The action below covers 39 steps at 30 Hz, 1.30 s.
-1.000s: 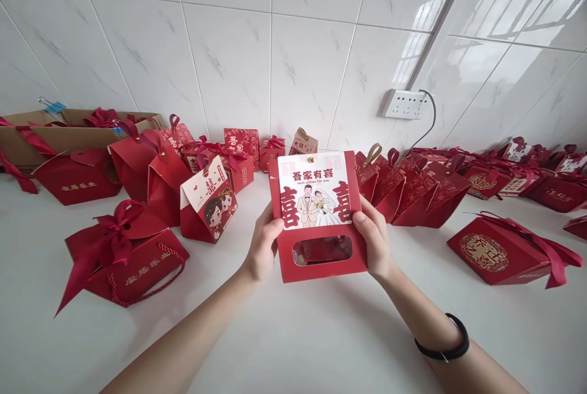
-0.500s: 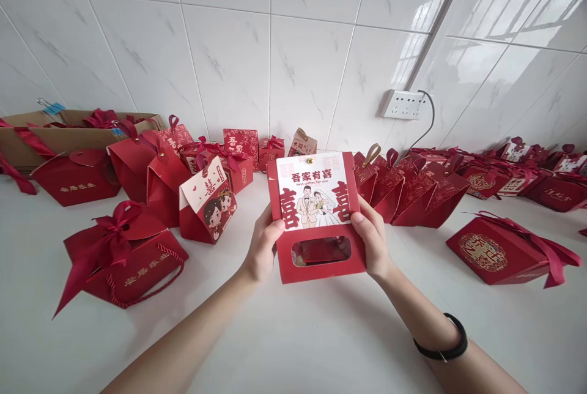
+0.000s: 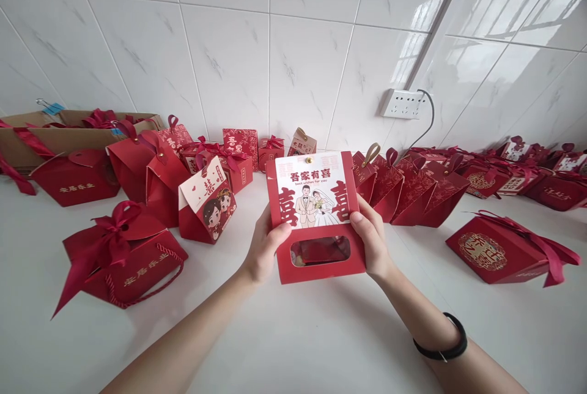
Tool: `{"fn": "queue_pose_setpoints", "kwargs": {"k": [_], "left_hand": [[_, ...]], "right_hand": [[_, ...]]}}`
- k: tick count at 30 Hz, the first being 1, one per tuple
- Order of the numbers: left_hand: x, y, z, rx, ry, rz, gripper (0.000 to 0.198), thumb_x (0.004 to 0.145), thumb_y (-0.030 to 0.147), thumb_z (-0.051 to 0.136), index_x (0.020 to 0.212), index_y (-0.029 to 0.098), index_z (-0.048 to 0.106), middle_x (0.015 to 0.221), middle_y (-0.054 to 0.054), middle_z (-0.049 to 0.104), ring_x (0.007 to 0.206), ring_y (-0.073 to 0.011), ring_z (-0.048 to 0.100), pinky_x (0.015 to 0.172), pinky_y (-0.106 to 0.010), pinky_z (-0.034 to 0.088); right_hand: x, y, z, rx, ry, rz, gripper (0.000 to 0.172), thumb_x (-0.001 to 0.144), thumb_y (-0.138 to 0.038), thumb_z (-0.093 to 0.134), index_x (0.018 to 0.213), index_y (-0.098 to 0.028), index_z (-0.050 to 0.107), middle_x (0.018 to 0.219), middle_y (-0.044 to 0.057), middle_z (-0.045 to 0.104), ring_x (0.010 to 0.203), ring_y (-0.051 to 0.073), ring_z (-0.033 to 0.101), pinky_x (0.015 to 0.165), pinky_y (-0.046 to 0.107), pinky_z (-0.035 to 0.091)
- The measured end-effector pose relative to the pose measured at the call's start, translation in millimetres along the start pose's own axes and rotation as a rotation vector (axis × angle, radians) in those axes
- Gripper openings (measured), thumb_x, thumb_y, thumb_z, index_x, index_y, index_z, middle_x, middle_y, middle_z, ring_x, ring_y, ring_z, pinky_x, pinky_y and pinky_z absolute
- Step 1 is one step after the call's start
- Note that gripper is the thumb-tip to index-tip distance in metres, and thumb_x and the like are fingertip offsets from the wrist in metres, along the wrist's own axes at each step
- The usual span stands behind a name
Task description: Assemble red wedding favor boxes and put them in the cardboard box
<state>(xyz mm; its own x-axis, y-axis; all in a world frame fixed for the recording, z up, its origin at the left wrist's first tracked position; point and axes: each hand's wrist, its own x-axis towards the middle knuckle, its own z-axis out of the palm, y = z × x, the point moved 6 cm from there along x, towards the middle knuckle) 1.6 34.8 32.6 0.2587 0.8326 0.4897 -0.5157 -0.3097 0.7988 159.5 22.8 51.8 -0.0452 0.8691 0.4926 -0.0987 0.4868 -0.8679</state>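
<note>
Between my two hands is a red gift box (image 3: pixel 321 271) with a white printed flap showing a bride and groom, a brass stud at its top and a clear window low on its front. My left hand (image 3: pixel 265 248) grips its left side, the thumb lying on the front beside the window. On the right side my right hand (image 3: pixel 372 241) holds it, thumb on the front edge and fingers hidden behind. A black band circles my right wrist. Something shiny shows dimly through the window.
A red box with a ribbon bow and rope handle (image 3: pixel 132 265) sits at left, near a couple-printed box (image 3: pixel 208 201). A ribboned box (image 3: pixel 490 250) lies at right. Several red boxes line the tiled wall, with a cardboard carton (image 3: pixel 27 143) at far left and a power socket (image 3: pixel 402 104) above.
My left thumb has slid slightly right and inward on the box's front. The box and my right hand have barely moved.
</note>
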Motion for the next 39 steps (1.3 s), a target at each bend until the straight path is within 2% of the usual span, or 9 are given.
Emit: {"fn": "queue_pose_setpoints", "kwargs": {"k": [3, 12, 27, 39], "left_hand": [[0.8, 1.9, -0.4, 0.058, 0.004, 0.02, 0.037, 0.084, 0.037, 0.058, 0.116, 0.02, 0.06, 0.122, -0.007, 0.061, 0.121, -0.0329, 0.051, 0.098, -0.041, 0.046], [1.6, 1.8, -0.5, 0.045, -0.002, 0.011, 0.031, 0.086, 0.034, 0.057, 0.115, 0.022, 0.06, 0.122, -0.005, 0.062, 0.121, -0.0309, 0.051, 0.099, -0.04, 0.045], [0.7, 0.9, -2.0, 0.042, 0.066, -0.019, 0.036, 0.081, 0.037, 0.061, 0.113, 0.019, 0.063, 0.121, -0.007, 0.063, 0.118, -0.0328, 0.054, 0.095, -0.04, 0.047], [1.3, 3.3, 0.5, 0.042, 0.041, 0.002, 0.035, 0.083, 0.035, 0.059, 0.114, 0.018, 0.062, 0.12, -0.008, 0.063, 0.116, -0.0321, 0.055, 0.093, -0.04, 0.049]], "right_hand": [[0.0, 0.3, 0.5, -0.006, 0.002, 0.006, 0.032, 0.086, -0.047, 0.056, 0.109, -0.026, 0.061, 0.108, 0.002, 0.067, 0.094, 0.024, 0.064, 0.08, 0.036, 0.052], [0.2, -0.1, 1.0, -0.013, 0.011, 0.021, 0.03, 0.087, -0.046, 0.054, 0.107, -0.025, 0.061, 0.108, 0.003, 0.068, 0.096, 0.024, 0.064, 0.08, 0.035, 0.052], [-1.2, -0.4, 1.1, -0.043, 0.007, 0.033, 0.032, 0.087, -0.047, 0.052, 0.109, -0.025, 0.058, 0.11, 0.004, 0.067, 0.099, 0.026, 0.063, 0.081, 0.038, 0.052], [-1.1, 0.6, 1.6, -0.031, 0.012, 0.027, 0.031, 0.087, -0.047, 0.053, 0.108, -0.025, 0.059, 0.108, 0.004, 0.068, 0.097, 0.025, 0.063, 0.08, 0.038, 0.052]]}}
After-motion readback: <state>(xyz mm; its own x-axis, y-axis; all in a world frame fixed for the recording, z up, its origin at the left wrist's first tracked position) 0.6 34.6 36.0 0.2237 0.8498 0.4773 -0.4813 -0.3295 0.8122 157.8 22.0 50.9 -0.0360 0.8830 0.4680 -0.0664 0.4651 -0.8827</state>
